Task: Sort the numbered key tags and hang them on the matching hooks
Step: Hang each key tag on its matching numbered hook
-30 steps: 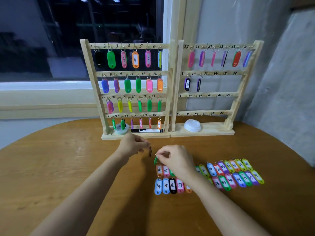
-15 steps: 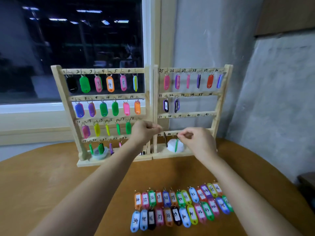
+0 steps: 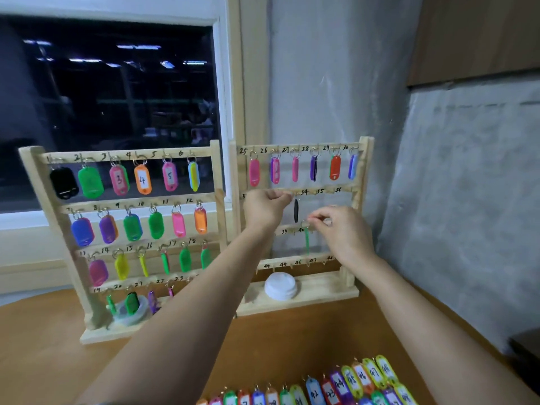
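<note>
Dark window (image 3: 117, 97) glass backs the left rack (image 3: 29, 171). The right rack (image 3: 365, 159) stands against a grey wall, and both sit on the tabletop (image 3: 292, 340), with loose tags (image 3: 350, 384) in rows at its near edge.

The likeliest slip is letting go before a ring seats. The hooks look short, so a tag released early would drop to the rack base. Both held tags show only their edges, so a number could be misread and a tag could land on the wrong hook. The dangling green tag (image 3: 307, 244) may also snag on the third rail (image 3: 287, 230), which it crosses.

The left hand (image 3: 267, 206) is up at the second rail (image 3: 321, 190), fingers (image 3: 282, 195) pinched at the ring of the black tag (image 3: 296, 210). That tag hangs straight down just right of them. Whether its ring is already over a hook is hard to tell through the blur. The right hand (image 3: 342, 229) pinches the green tag's ring between thumb and fingertips, and the tag hangs below and left of them.
</note>
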The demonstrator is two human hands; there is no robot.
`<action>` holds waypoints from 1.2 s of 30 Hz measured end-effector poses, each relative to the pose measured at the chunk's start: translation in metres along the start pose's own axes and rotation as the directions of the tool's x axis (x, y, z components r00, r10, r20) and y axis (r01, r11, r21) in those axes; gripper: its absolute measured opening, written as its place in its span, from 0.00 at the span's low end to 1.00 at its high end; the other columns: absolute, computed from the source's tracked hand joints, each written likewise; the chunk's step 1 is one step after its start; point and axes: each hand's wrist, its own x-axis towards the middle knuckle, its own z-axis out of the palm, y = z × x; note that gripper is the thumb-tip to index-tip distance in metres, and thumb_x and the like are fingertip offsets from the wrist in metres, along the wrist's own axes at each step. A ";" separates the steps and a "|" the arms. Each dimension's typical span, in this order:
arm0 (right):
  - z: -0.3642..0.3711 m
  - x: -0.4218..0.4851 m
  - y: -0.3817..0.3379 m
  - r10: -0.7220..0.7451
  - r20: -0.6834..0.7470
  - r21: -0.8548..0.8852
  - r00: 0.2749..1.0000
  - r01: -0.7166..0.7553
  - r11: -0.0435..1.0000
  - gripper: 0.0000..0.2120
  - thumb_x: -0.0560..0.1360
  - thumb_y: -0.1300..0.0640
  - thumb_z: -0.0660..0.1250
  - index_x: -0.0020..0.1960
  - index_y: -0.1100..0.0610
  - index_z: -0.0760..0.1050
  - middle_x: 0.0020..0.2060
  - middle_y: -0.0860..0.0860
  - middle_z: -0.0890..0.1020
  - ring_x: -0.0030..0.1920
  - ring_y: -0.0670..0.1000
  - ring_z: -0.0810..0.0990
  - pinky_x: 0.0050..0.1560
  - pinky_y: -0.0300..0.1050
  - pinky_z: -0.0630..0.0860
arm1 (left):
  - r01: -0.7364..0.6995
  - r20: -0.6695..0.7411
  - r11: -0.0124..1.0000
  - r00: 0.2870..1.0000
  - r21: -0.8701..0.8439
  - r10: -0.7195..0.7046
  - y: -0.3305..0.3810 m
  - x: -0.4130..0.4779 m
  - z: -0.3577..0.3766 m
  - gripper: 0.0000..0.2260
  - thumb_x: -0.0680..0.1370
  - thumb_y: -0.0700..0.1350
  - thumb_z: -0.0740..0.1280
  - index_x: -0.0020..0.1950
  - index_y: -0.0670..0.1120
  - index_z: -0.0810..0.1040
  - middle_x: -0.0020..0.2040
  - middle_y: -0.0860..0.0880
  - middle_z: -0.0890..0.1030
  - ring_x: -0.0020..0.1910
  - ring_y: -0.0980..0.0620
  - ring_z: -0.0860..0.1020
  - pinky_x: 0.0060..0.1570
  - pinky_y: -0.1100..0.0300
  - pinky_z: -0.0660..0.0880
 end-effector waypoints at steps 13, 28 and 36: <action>0.000 0.037 -0.010 -0.050 -0.076 -0.016 0.996 0.049 0.999 0.07 0.77 0.50 0.67 0.44 0.47 0.82 0.43 0.44 0.80 0.49 0.47 0.74 0.39 0.44 0.70 | -0.085 -0.142 0.966 0.982 0.244 0.122 -0.017 0.016 0.021 0.07 0.77 0.46 0.69 0.50 0.46 0.84 0.44 0.48 0.85 0.44 0.48 0.82 0.49 0.50 0.79; 0.014 0.016 -0.015 -0.013 -0.092 -0.135 0.996 0.000 0.991 0.12 0.75 0.52 0.69 0.58 0.49 0.80 0.51 0.48 0.80 0.53 0.50 0.77 0.40 0.41 0.68 | -0.213 0.028 0.877 0.975 0.432 0.223 -0.035 -0.026 -0.029 0.04 0.76 0.46 0.69 0.45 0.49 0.84 0.28 0.55 0.75 0.27 0.59 0.70 0.26 0.64 0.65; 0.045 -0.101 -0.024 -0.014 0.189 0.044 0.982 0.006 0.999 0.07 0.75 0.54 0.69 0.53 0.50 0.82 0.41 0.42 0.77 0.45 0.45 0.75 0.39 0.42 0.70 | -0.068 0.034 0.877 0.998 0.475 0.059 -0.112 -0.106 -0.118 0.06 0.77 0.47 0.68 0.44 0.50 0.84 0.30 0.56 0.79 0.29 0.61 0.74 0.31 0.64 0.69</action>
